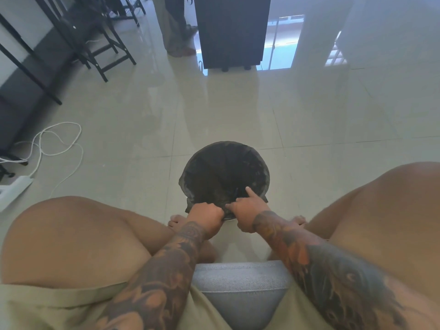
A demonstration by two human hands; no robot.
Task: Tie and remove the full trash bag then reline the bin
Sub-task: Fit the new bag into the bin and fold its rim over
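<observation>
Glossy tiled floor (238, 110): the black-lined bin (225, 177) stands just ahead between my knees; my left hand (206, 216) grips the liner (221, 172) at the near rim, my right hand (247, 211) pinches beside it, forefinger extended.

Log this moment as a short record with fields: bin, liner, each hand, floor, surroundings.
bin: small round dark bin standing on the floor between the person's feet
liner: black plastic trash bag lining the bin, open at the top
left hand: left hand grips the bag edge at the near rim
right hand: right hand pinches the bag edge, index finger extended
floor: glossy beige tiled floor
surroundings: white cable at left
</observation>
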